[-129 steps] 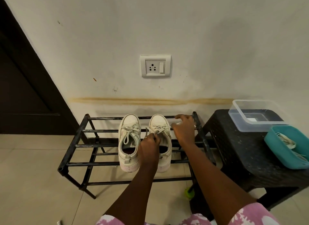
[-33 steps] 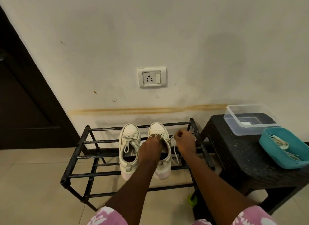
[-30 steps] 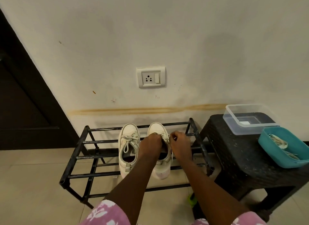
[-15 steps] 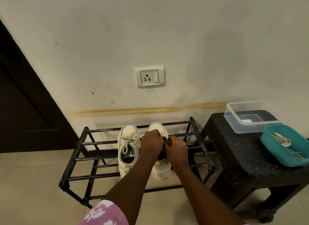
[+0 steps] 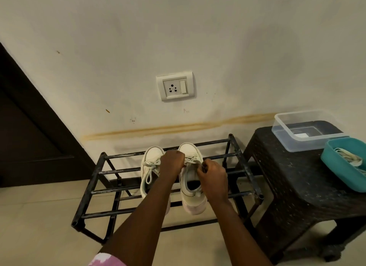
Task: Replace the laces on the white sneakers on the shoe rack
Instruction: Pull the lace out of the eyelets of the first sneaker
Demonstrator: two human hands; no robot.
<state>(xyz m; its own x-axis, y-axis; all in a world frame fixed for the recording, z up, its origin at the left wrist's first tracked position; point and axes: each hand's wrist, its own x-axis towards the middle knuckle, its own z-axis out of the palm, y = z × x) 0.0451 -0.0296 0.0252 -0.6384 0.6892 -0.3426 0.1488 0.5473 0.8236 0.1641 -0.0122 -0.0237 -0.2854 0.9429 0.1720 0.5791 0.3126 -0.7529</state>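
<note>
Two white sneakers sit side by side on the top bars of a black shoe rack (image 5: 95,172) against the wall, toes pointing to the wall. The left sneaker (image 5: 151,162) has its lace tied in a bow, and the left forearm crosses over its heel end. The right sneaker (image 5: 193,188) lies under both hands. The left hand (image 5: 172,163) is clenched into a fist over the upper eyelets of that shoe, its grip closed on the lace (image 5: 193,160) at the tongue. The right hand (image 5: 213,176) rests at the shoe's outer edge, thumb and fingers pinched together on the same lace (the exact strand is hidden by the fingers).

To the right of the rack stands a dark plastic stool (image 5: 297,178); its top serves as a surface for a clear plastic box (image 5: 303,142) at the back and a teal tray (image 5: 336,172) in front, just beside it. Pale laces (image 5: 348,158) lie coiled in the teal tray. A wall socket (image 5: 175,86) is mounted above the rack.
</note>
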